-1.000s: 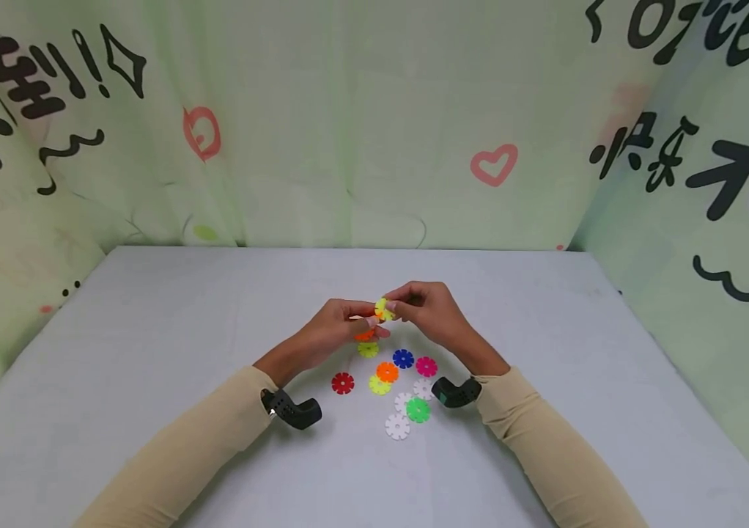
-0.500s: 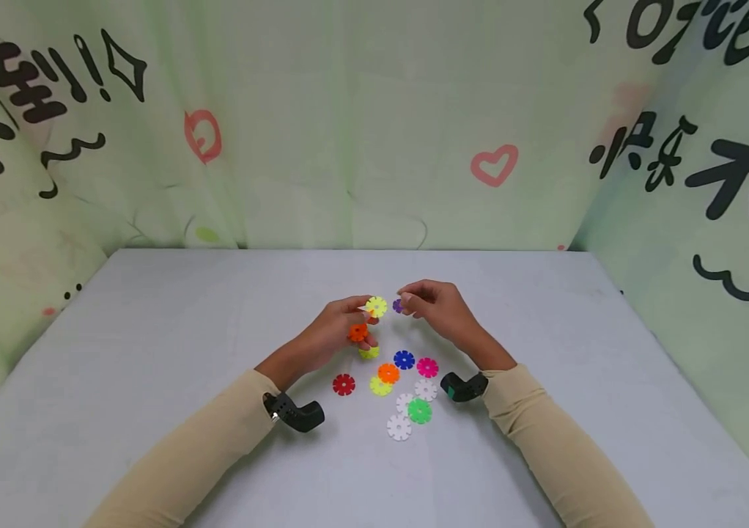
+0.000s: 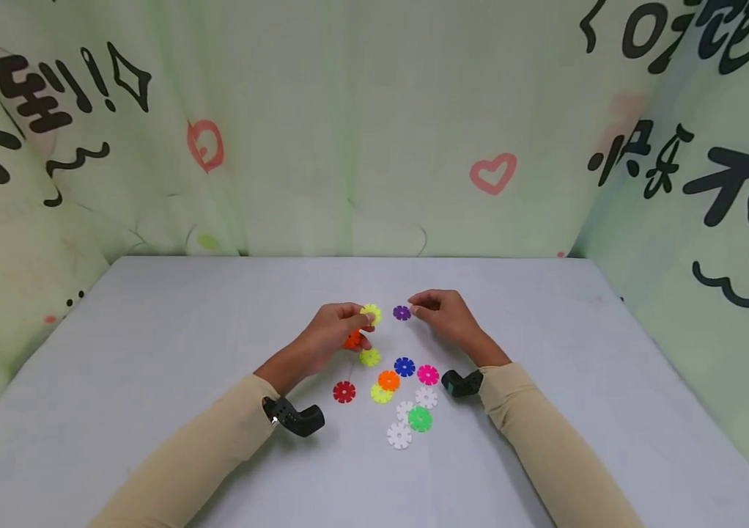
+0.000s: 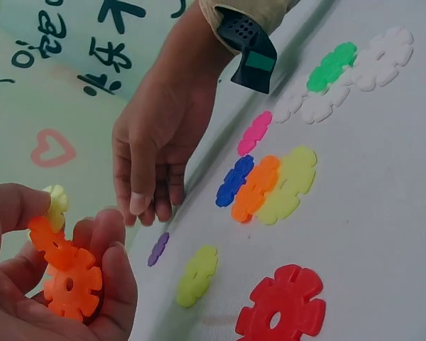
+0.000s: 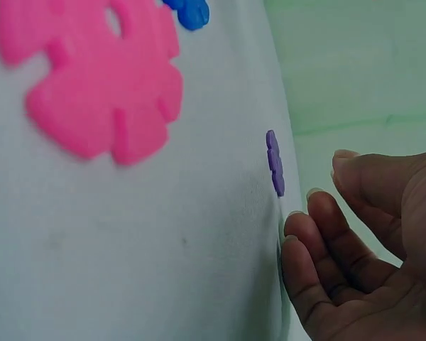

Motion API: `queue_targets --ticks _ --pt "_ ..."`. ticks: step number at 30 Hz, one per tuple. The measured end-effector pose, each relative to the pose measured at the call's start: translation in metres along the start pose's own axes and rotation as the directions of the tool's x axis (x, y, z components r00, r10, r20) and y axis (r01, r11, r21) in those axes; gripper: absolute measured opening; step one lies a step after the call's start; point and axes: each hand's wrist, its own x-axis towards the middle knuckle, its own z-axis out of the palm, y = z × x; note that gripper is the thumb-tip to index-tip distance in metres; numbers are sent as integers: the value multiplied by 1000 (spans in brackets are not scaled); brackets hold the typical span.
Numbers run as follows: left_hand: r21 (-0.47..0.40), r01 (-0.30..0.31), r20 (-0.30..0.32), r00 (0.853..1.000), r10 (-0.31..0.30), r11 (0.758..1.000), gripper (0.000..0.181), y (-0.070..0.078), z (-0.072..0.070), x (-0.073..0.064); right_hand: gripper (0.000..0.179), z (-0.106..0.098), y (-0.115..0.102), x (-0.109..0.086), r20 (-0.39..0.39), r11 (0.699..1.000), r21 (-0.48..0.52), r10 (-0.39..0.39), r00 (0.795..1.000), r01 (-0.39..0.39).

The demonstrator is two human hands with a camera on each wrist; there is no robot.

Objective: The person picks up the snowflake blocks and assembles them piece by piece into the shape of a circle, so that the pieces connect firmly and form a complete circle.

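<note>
My left hand point(image 3: 322, 336) pinches a yellow notched plastic disc point(image 3: 372, 314) between thumb and fingers. In the left wrist view that yellow piece joins interlocked orange notched discs point(image 4: 72, 285), which sit among the curled fingers. My right hand point(image 3: 443, 315) hovers with relaxed fingers and nothing between them, just right of a purple notched disc point(image 3: 401, 313) lying on the table. In the right wrist view, the thumb and fingers stand apart, with the purple disc point(image 5: 275, 163) beyond the fingertips. A yellow disc point(image 3: 369, 357) lies just below the left hand.
Nearer me on the white table point(image 3: 216, 455) lie red point(image 3: 344, 392), blue point(image 3: 404, 367) and pink point(image 3: 428, 375) discs. An orange disc point(image 3: 388, 380) overlaps a yellow one point(image 3: 381, 394). A green disc point(image 3: 420, 419) lies among white ones point(image 3: 399, 436). Curtains with writing surround the table.
My hands have parted: the right one has left the yellow piece and moved right. The purple disc, hidden a second ago, now shows whole. The left hand keeps its joined pieces and has turned.
</note>
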Motion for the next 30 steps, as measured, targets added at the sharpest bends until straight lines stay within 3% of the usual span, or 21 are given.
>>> queue_targets --ticks 8,14,22,30 --pt "-42 -6 -17 1000 5 999 35 0 1 1 25 5 -2 11 18 1000 -15 -1 1000 2" --pt "9 -5 -68 998 5 1000 36 1 2 0 25 8 -2 12 26 1000 -17 10 1000 -9" --pt "11 3 -44 999 -3 1000 32 1 0 -1 28 12 -2 14 99 998 -69 -8 995 15" --pt "-30 28 -74 997 -30 999 34 -1 -3 -5 31 12 -8 13 158 990 -141 5 987 17"
